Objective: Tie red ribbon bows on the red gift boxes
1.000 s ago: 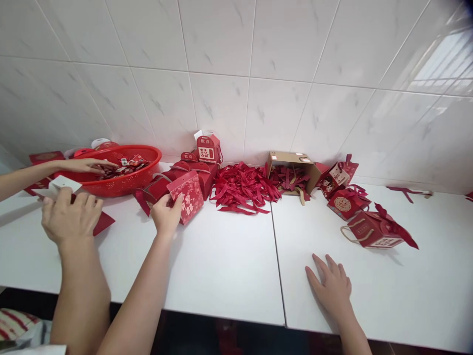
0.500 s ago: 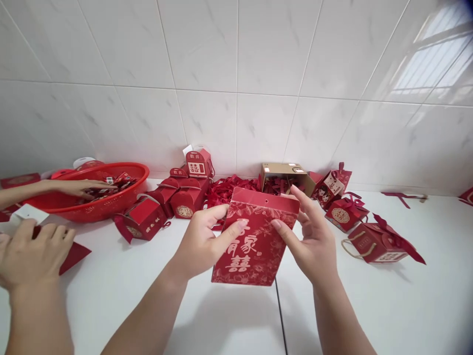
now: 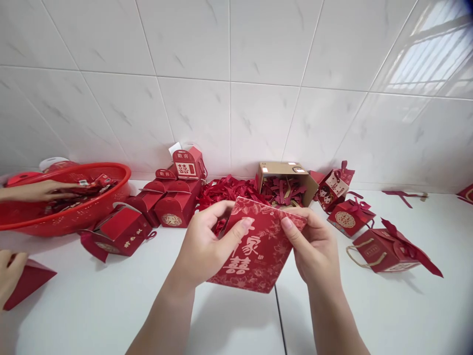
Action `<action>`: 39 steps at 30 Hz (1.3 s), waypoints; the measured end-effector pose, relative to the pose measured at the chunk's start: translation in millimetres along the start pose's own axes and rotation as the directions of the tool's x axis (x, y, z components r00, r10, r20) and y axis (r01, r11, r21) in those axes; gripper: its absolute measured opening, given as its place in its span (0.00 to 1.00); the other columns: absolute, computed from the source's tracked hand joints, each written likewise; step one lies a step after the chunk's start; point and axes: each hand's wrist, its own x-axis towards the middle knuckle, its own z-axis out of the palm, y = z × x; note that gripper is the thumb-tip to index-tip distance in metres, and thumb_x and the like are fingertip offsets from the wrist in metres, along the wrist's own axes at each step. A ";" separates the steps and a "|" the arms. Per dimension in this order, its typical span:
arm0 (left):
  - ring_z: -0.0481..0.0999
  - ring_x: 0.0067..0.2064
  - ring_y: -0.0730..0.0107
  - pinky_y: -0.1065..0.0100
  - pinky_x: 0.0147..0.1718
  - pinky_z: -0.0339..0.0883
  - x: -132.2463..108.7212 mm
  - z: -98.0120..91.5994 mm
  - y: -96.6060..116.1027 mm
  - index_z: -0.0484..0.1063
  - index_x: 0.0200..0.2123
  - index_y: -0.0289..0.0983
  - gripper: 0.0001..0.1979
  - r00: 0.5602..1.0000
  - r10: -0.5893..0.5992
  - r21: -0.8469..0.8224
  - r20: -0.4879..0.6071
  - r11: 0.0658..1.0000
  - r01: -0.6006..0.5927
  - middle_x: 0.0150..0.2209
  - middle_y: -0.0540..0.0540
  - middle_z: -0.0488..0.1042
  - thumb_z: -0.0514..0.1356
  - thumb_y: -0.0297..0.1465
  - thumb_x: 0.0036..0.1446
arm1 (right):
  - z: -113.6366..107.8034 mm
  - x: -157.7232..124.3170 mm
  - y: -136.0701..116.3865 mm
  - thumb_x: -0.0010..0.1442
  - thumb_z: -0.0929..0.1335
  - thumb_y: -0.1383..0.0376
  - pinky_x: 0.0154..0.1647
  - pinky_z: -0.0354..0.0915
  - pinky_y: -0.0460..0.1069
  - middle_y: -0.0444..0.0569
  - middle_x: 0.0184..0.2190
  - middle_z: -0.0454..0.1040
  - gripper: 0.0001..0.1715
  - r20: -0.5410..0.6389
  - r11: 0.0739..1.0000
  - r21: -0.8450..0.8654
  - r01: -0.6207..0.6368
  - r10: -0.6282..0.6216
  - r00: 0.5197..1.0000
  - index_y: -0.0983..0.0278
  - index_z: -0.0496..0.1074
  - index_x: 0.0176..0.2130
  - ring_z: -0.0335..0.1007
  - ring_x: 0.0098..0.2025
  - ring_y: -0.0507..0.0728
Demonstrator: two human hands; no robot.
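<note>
A flat red paper bag [image 3: 258,251] with gold characters is held up over the white table [image 3: 111,315], tilted slightly. My left hand [image 3: 207,241] grips its left upper edge with thumb in front. My right hand [image 3: 314,241] pinches its right upper corner. Both hands are closed on the bag. Behind it lies a heap of red ribbons [image 3: 225,190] and an open cardboard box [image 3: 286,180] with more ribbons.
Another person's hand [image 3: 40,190] reaches into a red basket [image 3: 62,217] of sweets at left; their other hand [image 3: 9,273] rests on a flat red sheet [image 3: 31,278]. Folded red gift boxes stand left of centre [image 3: 173,197] and at right [image 3: 384,249].
My left hand picked the flat red bag from the pile and brought it to the middle. My right hand rose off the table and took hold of its right side. The view shifted left.
</note>
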 end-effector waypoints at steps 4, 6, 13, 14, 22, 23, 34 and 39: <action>0.80 0.40 0.60 0.67 0.34 0.76 6.8 1.9 -4.5 0.66 0.55 0.42 0.25 0.999 -0.012 -0.067 0.041 0.998 0.015 0.45 0.45 0.78 0.63 0.36 0.53 | 2.9 -1.4 4.4 0.58 0.70 0.58 0.29 0.68 0.49 0.46 0.28 0.75 0.09 0.010 0.986 0.102 -0.130 0.130 0.991 0.61 0.73 0.35 0.70 0.30 0.54; 0.80 0.38 0.61 0.66 0.34 0.77 9.6 1.6 -4.3 0.67 0.55 0.42 0.24 0.993 -0.053 -0.149 0.110 0.987 0.069 0.41 0.46 0.79 0.62 0.37 0.54 | 5.2 -1.6 5.3 0.58 0.70 0.57 0.29 0.68 0.48 0.46 0.27 0.74 0.10 0.019 0.984 0.093 -0.149 0.148 0.989 0.61 0.72 0.33 0.70 0.29 0.54; 0.80 0.30 0.62 0.67 0.28 0.76 19.7 -5.6 -9.1 0.78 0.37 0.38 0.13 0.964 -0.177 -0.173 0.198 0.962 0.212 0.30 0.46 0.81 0.65 0.39 0.51 | 17.3 -2.2 8.2 0.58 0.69 0.56 0.26 0.64 0.46 0.43 0.24 0.71 0.12 0.071 0.984 0.037 -0.176 0.173 0.982 0.62 0.71 0.30 0.66 0.26 0.51; 0.80 0.29 0.63 0.68 0.27 0.76 20.7 -6.5 -10.3 0.78 0.36 0.38 0.12 0.965 -0.180 -0.171 0.192 0.962 0.213 0.29 0.47 0.81 0.65 0.39 0.51 | 19.5 -2.5 8.9 0.57 0.69 0.56 0.26 0.64 0.45 0.43 0.24 0.70 0.12 0.072 0.983 0.034 -0.181 0.178 0.981 0.62 0.71 0.30 0.65 0.26 0.51; 0.79 0.27 0.65 0.70 0.26 0.72 30.0 -22.9 -22.3 0.78 0.32 0.36 0.10 0.971 -0.204 -0.159 0.122 0.962 0.222 0.28 0.47 0.81 0.67 0.36 0.49 | 14.7 7.8 17.4 0.57 0.69 0.53 0.34 0.69 0.49 0.47 0.30 0.75 0.16 0.121 0.983 -0.029 -0.180 0.182 0.976 0.63 0.74 0.34 0.72 0.32 0.54; 0.78 0.27 0.66 0.70 0.26 0.72 32.1 -28.5 -25.7 0.78 0.31 0.35 0.10 0.974 -0.220 -0.170 0.062 0.959 0.227 0.27 0.47 0.80 0.67 0.36 0.48 | 6.4 13.4 21.2 0.58 0.68 0.52 0.39 0.70 0.51 0.49 0.33 0.77 0.18 0.091 0.985 -0.042 -0.165 0.169 0.981 0.63 0.74 0.37 0.73 0.36 0.55; 0.74 0.23 0.72 0.74 0.21 0.69 41.9 -68.0 -44.3 0.75 0.30 0.33 0.16 0.774 -0.341 -0.210 -0.534 0.940 0.269 0.23 0.50 0.78 0.71 0.35 0.38 | -71.6 108.0 168.2 0.58 0.69 0.60 0.47 0.68 0.57 0.50 0.33 0.78 0.11 -0.223 0.728 -0.595 -0.340 0.258 0.940 0.66 0.75 0.33 0.75 0.38 0.58; 0.76 0.25 0.70 0.75 0.21 0.71 40.9 -71.1 -46.5 0.77 0.33 0.36 0.18 0.764 -0.360 -0.163 -0.536 0.932 0.325 0.25 0.50 0.79 0.71 0.38 0.38 | -87.2 125.5 207.9 0.63 0.66 0.61 0.46 0.69 0.57 0.51 0.48 0.71 0.15 -0.300 0.572 -0.713 -0.405 0.274 0.914 0.65 0.69 0.48 0.71 0.46 0.57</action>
